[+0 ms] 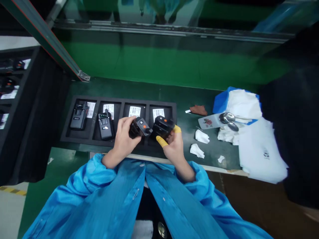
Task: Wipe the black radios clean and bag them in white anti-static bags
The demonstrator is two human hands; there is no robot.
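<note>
Left hand, right hand hold devices; green bench (foam tray, perhaps).

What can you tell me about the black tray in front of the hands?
The tray is black and matt, perhaps foam, lying flat on the green bench. It has four pockets in a row, each with a white label at its far end. The two left pockets hold stored radios. Over the two right pockets the left hand grips the left-held radio and the right hand the right-held radio, partly hiding them; whether either hand touches the tray is unclear.
</note>
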